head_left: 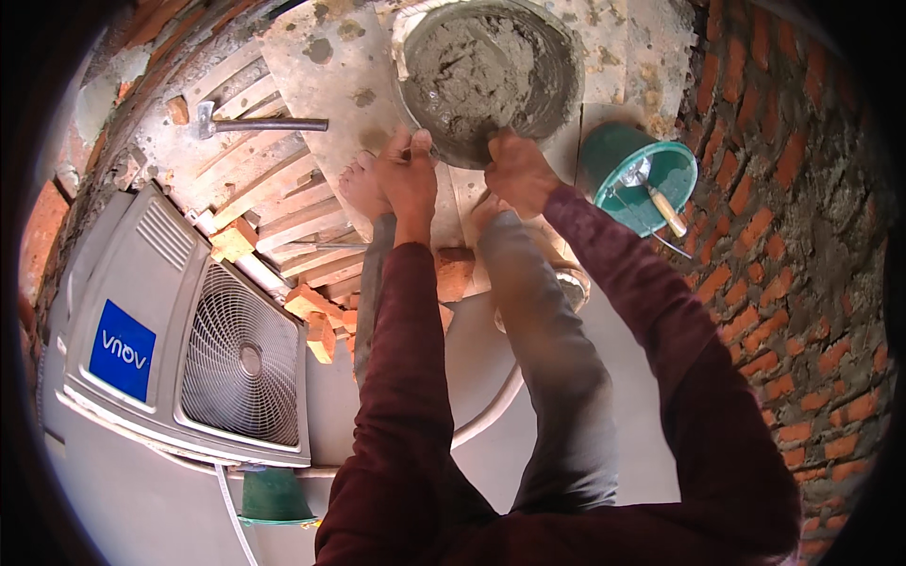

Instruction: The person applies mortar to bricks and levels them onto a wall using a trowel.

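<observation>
A round tub (400, 52) full of wet grey mortar (477, 66) stands ahead of me. My right hand (519, 174) is closed at its near rim, the fingers wrapped over the edge. By the tub's near left side my left hand (410, 184) is also closed, its fingers curled; what lies inside them, if anything, is hidden. My bare left foot (360, 186) is right beside that hand. Just right of my right hand, a green bucket (618, 156) leans over, with a wooden-handled tool (668, 211) in its mouth.
At the left, a hammer (264, 124) lies near wooden slats (274, 174) and several broken bricks (316, 316). An outdoor air-conditioner unit (170, 222) stands nearer, with another green bucket (274, 495) beside it. A rough brick wall (755, 255) runs along the right.
</observation>
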